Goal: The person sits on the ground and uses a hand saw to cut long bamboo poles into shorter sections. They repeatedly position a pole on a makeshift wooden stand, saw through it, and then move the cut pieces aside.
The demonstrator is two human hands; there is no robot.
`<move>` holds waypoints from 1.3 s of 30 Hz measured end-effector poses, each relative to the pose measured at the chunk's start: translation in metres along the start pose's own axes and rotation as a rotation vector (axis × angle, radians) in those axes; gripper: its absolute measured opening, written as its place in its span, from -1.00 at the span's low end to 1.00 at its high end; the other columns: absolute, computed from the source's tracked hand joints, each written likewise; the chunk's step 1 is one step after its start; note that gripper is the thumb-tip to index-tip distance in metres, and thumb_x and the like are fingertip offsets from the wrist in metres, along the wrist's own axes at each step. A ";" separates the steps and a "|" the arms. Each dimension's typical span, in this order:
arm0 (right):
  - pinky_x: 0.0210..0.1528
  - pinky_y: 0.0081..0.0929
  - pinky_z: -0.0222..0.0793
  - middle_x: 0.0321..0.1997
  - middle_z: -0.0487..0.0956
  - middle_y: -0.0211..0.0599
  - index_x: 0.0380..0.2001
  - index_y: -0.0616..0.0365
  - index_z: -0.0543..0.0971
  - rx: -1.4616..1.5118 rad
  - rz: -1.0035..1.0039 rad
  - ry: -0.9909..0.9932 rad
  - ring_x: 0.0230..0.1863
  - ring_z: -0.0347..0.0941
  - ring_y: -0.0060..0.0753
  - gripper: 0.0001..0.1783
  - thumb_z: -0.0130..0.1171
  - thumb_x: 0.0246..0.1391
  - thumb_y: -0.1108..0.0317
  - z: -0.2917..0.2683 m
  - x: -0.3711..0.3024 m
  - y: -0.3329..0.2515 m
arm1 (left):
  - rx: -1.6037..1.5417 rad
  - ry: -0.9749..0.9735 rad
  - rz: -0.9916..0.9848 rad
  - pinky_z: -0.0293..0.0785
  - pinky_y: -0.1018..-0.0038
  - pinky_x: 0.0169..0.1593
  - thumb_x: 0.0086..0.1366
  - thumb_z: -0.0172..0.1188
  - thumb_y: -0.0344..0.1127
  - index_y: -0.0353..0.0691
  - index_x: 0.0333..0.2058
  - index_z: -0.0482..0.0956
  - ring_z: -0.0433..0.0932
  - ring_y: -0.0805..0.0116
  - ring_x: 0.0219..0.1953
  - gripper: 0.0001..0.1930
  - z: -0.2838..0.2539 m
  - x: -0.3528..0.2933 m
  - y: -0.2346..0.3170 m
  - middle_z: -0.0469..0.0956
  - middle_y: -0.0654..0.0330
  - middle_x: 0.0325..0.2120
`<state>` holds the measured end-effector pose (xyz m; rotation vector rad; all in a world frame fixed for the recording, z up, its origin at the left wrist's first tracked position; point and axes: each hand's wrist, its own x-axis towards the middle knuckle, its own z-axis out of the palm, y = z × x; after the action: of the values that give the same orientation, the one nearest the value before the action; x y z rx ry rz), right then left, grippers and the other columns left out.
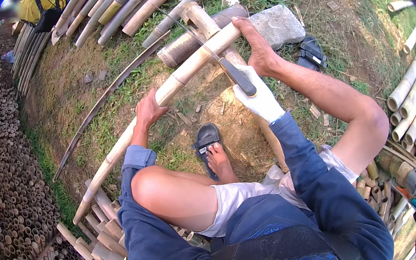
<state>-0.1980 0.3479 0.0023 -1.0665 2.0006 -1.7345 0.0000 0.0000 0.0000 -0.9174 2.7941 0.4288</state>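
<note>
A long pale bamboo pole (pixel 187 72) lies slantwise in front of me, from the lower left up to the upper middle. My left hand (pixel 150 108) is closed around its middle. In a white glove, my right hand (pixel 259 97) grips the dark handle of a handsaw (pixel 235 75). The saw's thin blade crosses the pole near its upper end and points away to the upper left. My bare right foot (pixel 255 45) presses against that upper end. Under the pole there is a bamboo support (pixel 201 20), beside a thick dark bamboo log (pixel 176 51).
A grey stone block (pixel 277 26) and an empty sandal (pixel 310 54) lie past my right foot. A dark curved bamboo strip (pixel 93 113) rests on the grass. Cut bamboo is stacked at left (pixel 11 171), behind at lower left, at right (pixel 414 102) and at the top (pixel 149 6).
</note>
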 end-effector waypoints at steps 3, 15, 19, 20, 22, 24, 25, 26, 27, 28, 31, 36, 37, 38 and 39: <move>0.41 -0.35 0.38 0.34 0.56 -0.10 0.42 0.20 0.43 -0.051 0.039 -0.042 0.36 0.49 -0.28 -0.32 0.37 0.26 0.48 -0.005 0.005 -0.009 | -0.033 0.022 0.012 0.62 -0.07 0.07 0.02 0.55 -0.10 -0.16 -0.01 0.54 0.75 -0.25 -0.05 -0.41 -0.003 0.003 0.003 0.77 -0.14 -0.17; 0.48 -0.27 0.37 0.34 0.53 0.01 0.42 0.26 0.39 -0.120 0.259 -0.135 0.39 0.51 -0.15 -0.25 0.32 0.15 0.63 -0.101 -0.158 -0.095 | -0.188 -0.113 -0.095 0.29 -0.49 0.41 0.00 0.57 0.10 -0.10 0.36 0.54 0.68 -0.15 0.21 -0.07 -0.003 -0.013 -0.010 0.72 -0.16 0.12; 0.45 -0.30 0.41 0.32 0.56 -0.03 0.40 0.26 0.41 -0.138 0.213 -0.043 0.36 0.55 -0.20 -0.30 0.30 0.18 0.61 -0.066 -0.094 -0.078 | -0.052 0.019 -0.076 0.59 -0.12 0.15 -0.03 0.58 -0.03 -0.08 0.16 0.61 0.74 -0.22 0.02 -0.27 0.001 -0.001 0.007 0.77 -0.11 -0.07; 0.42 -0.33 0.43 0.30 0.58 0.00 0.40 0.26 0.42 -0.029 0.171 0.010 0.35 0.56 -0.20 -0.29 0.34 0.17 0.57 -0.047 -0.058 -0.055 | -0.004 0.025 -0.056 0.64 -0.04 0.08 -0.02 0.58 -0.07 -0.12 0.10 0.62 0.75 -0.23 -0.03 -0.32 -0.001 0.007 0.022 0.78 -0.12 -0.12; 0.28 -0.39 0.48 0.20 0.60 -0.07 0.36 0.24 0.45 0.072 -0.045 0.063 0.21 0.58 -0.31 -0.33 0.38 0.18 0.55 -0.003 0.013 -0.035 | 0.014 0.077 -0.065 0.64 -0.01 0.11 -0.04 0.58 -0.03 -0.11 0.18 0.62 0.75 -0.20 -0.01 -0.24 -0.002 0.011 0.021 0.78 -0.13 -0.09; 0.20 -0.37 0.54 0.12 0.65 -0.02 0.33 0.25 0.49 0.003 0.016 0.048 0.11 0.62 -0.37 -0.35 0.39 0.17 0.52 0.000 0.028 -0.054 | 0.055 0.031 -0.110 0.63 0.02 0.17 -0.08 0.59 0.03 -0.09 0.30 0.59 0.75 -0.17 0.05 -0.10 0.002 0.020 0.004 0.78 -0.15 -0.03; 0.17 -0.36 0.56 0.11 0.66 -0.02 0.33 0.24 0.50 -0.018 -0.018 0.060 0.06 0.65 -0.31 -0.34 0.42 0.15 0.49 -0.006 0.019 -0.037 | 0.056 0.013 -0.097 0.63 0.02 0.16 -0.08 0.57 0.01 -0.09 0.27 0.61 0.75 -0.17 0.03 -0.14 -0.001 0.025 0.008 0.78 -0.15 -0.06; 0.20 -0.30 0.56 0.18 0.65 0.03 0.36 0.19 0.49 -0.001 0.006 0.010 0.14 0.65 -0.14 -0.29 0.42 0.11 0.49 -0.009 -0.008 -0.040 | 0.055 -0.015 -0.118 0.63 0.01 0.14 -0.08 0.55 0.00 -0.09 0.23 0.63 0.75 -0.18 0.01 -0.18 -0.001 0.010 -0.007 0.78 -0.14 -0.08; 0.24 -0.24 0.56 0.24 0.63 0.07 0.38 0.14 0.48 0.002 0.027 -0.022 0.23 0.64 0.04 -0.24 0.43 0.07 0.49 -0.020 -0.035 -0.044 | 0.049 -0.038 -0.117 0.63 0.00 0.13 -0.08 0.53 -0.02 -0.09 0.19 0.65 0.76 -0.19 -0.01 -0.22 -0.001 0.009 -0.012 0.79 -0.14 -0.11; 0.23 -0.26 0.56 0.26 0.63 0.06 0.39 0.15 0.48 -0.061 0.068 -0.023 0.22 0.65 0.02 -0.23 0.42 0.06 0.52 -0.044 -0.060 -0.053 | 0.030 -0.014 -0.075 0.63 0.02 0.13 -0.09 0.53 -0.02 -0.08 0.19 0.66 0.76 -0.18 -0.01 -0.23 -0.004 0.013 -0.006 0.79 -0.15 -0.09; 0.22 -0.32 0.54 0.30 0.62 0.01 0.39 0.20 0.48 -0.098 0.184 -0.027 0.21 0.65 -0.07 -0.22 0.40 0.04 0.58 -0.089 -0.153 -0.092 | -0.003 0.042 -0.046 0.62 -0.06 0.19 -0.05 0.56 0.07 0.02 0.21 0.67 0.73 -0.19 0.07 -0.22 0.014 0.005 -0.029 0.77 -0.09 -0.01; 0.25 -0.27 0.56 0.30 0.62 -0.02 0.39 0.13 0.46 -0.008 0.223 0.005 0.26 0.64 -0.07 -0.25 0.41 0.10 0.53 -0.047 -0.062 -0.069 | 0.025 0.045 -0.086 0.64 0.02 0.12 -0.08 0.52 -0.03 -0.07 0.15 0.68 0.77 -0.18 -0.03 -0.27 0.004 0.017 0.009 0.79 -0.12 -0.10; 0.23 -0.25 0.57 0.25 0.64 -0.03 0.37 0.07 0.46 0.010 0.154 -0.001 0.22 0.65 -0.06 -0.28 0.41 0.12 0.48 -0.029 -0.020 -0.053 | 0.023 0.038 -0.082 0.64 0.02 0.13 -0.08 0.52 -0.03 -0.05 0.17 0.67 0.76 -0.18 -0.01 -0.25 0.003 0.016 0.011 0.80 -0.11 -0.09; 0.21 -0.24 0.57 0.17 0.66 -0.02 0.33 0.11 0.48 0.040 0.054 0.041 0.17 0.66 -0.06 -0.33 0.41 0.14 0.44 -0.013 0.019 -0.032 | 0.023 0.039 -0.066 0.64 0.02 0.14 -0.08 0.52 -0.03 -0.04 0.20 0.66 0.76 -0.17 0.00 -0.23 -0.001 0.024 0.021 0.80 -0.10 -0.08; 0.20 -0.26 0.56 0.10 0.66 0.01 0.29 0.15 0.49 0.037 0.051 0.066 0.12 0.66 -0.05 -0.37 0.40 0.14 0.45 -0.005 0.046 -0.030 | 0.026 0.031 -0.072 0.64 0.03 0.16 -0.08 0.53 -0.03 -0.02 0.23 0.66 0.76 -0.16 0.01 -0.21 -0.003 0.025 0.022 0.80 -0.08 -0.07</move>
<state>-0.2227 0.3203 0.0427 -0.9499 2.0079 -1.7951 -0.0329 0.0020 0.0011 -1.0237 2.7775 0.3703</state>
